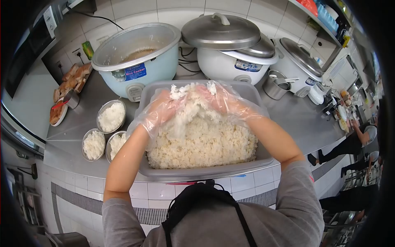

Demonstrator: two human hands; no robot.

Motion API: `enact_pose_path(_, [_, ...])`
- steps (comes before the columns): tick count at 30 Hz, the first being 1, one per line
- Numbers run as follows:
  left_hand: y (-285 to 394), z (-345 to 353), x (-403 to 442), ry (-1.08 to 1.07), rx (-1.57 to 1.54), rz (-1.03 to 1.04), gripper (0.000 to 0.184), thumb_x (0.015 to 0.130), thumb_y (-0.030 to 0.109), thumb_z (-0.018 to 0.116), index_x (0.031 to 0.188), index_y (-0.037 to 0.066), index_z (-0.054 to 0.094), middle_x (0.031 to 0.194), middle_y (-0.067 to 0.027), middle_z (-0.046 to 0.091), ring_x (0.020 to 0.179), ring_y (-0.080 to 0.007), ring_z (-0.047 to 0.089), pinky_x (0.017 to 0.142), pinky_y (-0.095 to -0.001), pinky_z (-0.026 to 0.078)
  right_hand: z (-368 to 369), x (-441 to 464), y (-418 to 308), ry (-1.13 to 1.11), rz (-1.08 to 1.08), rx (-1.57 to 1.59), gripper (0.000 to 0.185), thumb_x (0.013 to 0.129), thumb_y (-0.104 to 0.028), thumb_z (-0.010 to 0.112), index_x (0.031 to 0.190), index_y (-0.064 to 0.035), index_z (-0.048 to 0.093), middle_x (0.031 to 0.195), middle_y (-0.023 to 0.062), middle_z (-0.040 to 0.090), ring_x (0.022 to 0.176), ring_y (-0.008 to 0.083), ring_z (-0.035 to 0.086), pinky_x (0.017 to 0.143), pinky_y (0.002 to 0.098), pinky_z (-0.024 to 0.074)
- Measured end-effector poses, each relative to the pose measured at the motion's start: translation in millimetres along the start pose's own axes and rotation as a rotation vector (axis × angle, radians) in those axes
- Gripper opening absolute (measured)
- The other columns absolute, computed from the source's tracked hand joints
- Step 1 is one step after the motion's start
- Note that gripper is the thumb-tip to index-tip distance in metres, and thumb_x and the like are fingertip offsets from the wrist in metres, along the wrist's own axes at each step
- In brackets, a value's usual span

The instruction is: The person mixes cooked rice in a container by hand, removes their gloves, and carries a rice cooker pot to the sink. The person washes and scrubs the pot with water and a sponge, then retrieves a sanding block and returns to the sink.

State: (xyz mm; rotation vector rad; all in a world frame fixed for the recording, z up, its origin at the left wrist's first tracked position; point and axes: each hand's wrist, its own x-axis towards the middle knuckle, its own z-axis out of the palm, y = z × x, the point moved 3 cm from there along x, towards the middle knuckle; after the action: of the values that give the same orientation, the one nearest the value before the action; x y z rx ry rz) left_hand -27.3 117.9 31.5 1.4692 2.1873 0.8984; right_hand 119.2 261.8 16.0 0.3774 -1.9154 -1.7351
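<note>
Cooked white rice (197, 144) fills much of a grey plastic tub (205, 168) in front of me. My left hand (166, 105), in a clear plastic glove, is closed around a clump of rice at the far side of the tub. Opposite it, my right hand (218, 101), gloved the same way, grips the other side of that clump. The clump is raised above the rice bed, and grains stick to both gloves. Some of the fingertips are hidden by rice and wrinkled plastic.
Three metal bowls of rice (111, 117) stand left of the tub. Behind it are an uncovered rice cooker (135, 61), lidded rice cookers (236, 61) and a metal pot (276, 85). Cooked meat (74, 80) lies at the far left. Other people (358, 138) stand at the right.
</note>
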Motion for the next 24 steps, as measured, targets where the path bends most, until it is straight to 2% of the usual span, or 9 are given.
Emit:
enact_pose_path(3, [-9, 12, -4, 0.086, 0.172, 0.101, 0.034, 0.085, 0.029, 0.047, 0.112, 0.009, 0.050, 0.102, -0.0197, 0.055, 0.098, -0.0362, 0.051, 0.080, -0.0374, 0.042, -13, -10, 14, 0.233, 0.025, -0.389, 0.037, 0.079, -0.009, 0.054, 0.116, -0.0059, 0.047, 0.111, 0.0079, 0.051, 0.093, 0.0171, 0.054, 0.088, 0.0235, 0.0403])
enact_pose_path(5, [-10, 19, -6, 0.041, 0.162, 0.140, 0.037, 0.084, 0.030, 0.048, 0.115, 0.009, 0.047, 0.106, -0.0214, 0.053, 0.105, -0.0360, 0.047, 0.085, -0.0377, 0.040, 29, -13, -45, 0.474, -0.778, -1.934, 0.041, 0.079, -0.017, 0.057, 0.117, -0.0071, 0.045, 0.115, 0.0091, 0.049, 0.098, 0.0191, 0.052, 0.089, 0.0269, 0.0392])
enact_pose_path(7, [15, 7, -17, -0.108, 0.112, 0.074, 0.043, 0.083, 0.031, 0.050, 0.119, 0.009, 0.042, 0.111, -0.0226, 0.050, 0.112, -0.0351, 0.042, 0.090, -0.0377, 0.037, 45, -14, -47, 0.673, -1.220, -2.748, 0.047, 0.078, -0.027, 0.059, 0.119, -0.0084, 0.045, 0.117, 0.0100, 0.048, 0.102, 0.0209, 0.050, 0.090, 0.0303, 0.0383])
enact_pose_path(12, [-14, 10, -14, -0.193, 0.098, 0.137, 0.059, 0.080, 0.035, 0.054, 0.126, 0.005, 0.033, 0.117, -0.0208, 0.047, 0.112, -0.0326, 0.043, 0.095, -0.0368, 0.034, 39, -31, 0, 1.302, -1.044, -3.054, 0.065, 0.074, -0.052, 0.058, 0.123, -0.0119, 0.043, 0.120, 0.0121, 0.046, 0.111, 0.0247, 0.043, 0.091, 0.0386, 0.0363])
enact_pose_path(13, [-31, 14, -12, -0.164, 0.076, 0.167, 0.062, 0.079, 0.037, 0.056, 0.127, 0.004, 0.032, 0.118, -0.0205, 0.047, 0.110, -0.0323, 0.045, 0.095, -0.0367, 0.034, 52, -44, -10, 1.272, -1.212, -2.942, 0.066, 0.074, -0.054, 0.056, 0.125, -0.0136, 0.042, 0.124, 0.0127, 0.042, 0.111, 0.0255, 0.042, 0.092, 0.0393, 0.0344])
enact_pose_path(15, [-96, 50, 0, 0.003, -0.211, -0.132, 0.067, 0.078, 0.041, 0.057, 0.128, 0.004, 0.031, 0.121, -0.0200, 0.045, 0.109, -0.0316, 0.045, 0.095, -0.0365, 0.034, 98, -80, -62, 1.199, -1.533, -2.698, 0.069, 0.075, -0.059, 0.051, 0.128, -0.0170, 0.040, 0.131, 0.0138, 0.035, 0.112, 0.0272, 0.039, 0.096, 0.0409, 0.0305])
enact_pose_path(18, [-81, 41, -11, 0.022, -0.658, -0.437, 0.077, 0.078, 0.049, 0.055, 0.134, 0.007, 0.023, 0.129, -0.0170, 0.039, 0.117, -0.0269, 0.041, 0.092, -0.0357, 0.035, 172, -84, -169, 0.985, -1.286, -2.604, 0.083, 0.071, -0.065, 0.048, 0.133, -0.0125, 0.030, 0.136, 0.0174, 0.028, 0.122, 0.0335, 0.030, 0.097, 0.0481, 0.0258])
enact_pose_path(20, [-60, 23, -14, -0.018, -0.808, -0.626, 0.081, 0.078, 0.052, 0.053, 0.137, 0.011, 0.016, 0.134, -0.0133, 0.034, 0.123, -0.0245, 0.033, 0.094, -0.0387, 0.032, 164, -37, -160, 1.174, -1.354, -2.486, 0.093, 0.067, -0.072, 0.046, 0.134, -0.0094, 0.028, 0.138, 0.0170, 0.024, 0.124, 0.0353, 0.027, 0.097, 0.0497, 0.0236])
enact_pose_path(24, [-87, 42, 3, -0.020, -0.975, -0.531, 0.087, 0.077, 0.058, 0.050, 0.139, 0.019, 0.004, 0.142, -0.0049, 0.020, 0.130, -0.0231, 0.017, 0.097, -0.0476, 0.020, 137, 31, -130, 1.219, -1.210, -2.706, 0.104, 0.060, -0.078, 0.042, 0.134, -0.0070, 0.025, 0.140, 0.0152, 0.020, 0.125, 0.0354, 0.025, 0.096, 0.0538, 0.0221])
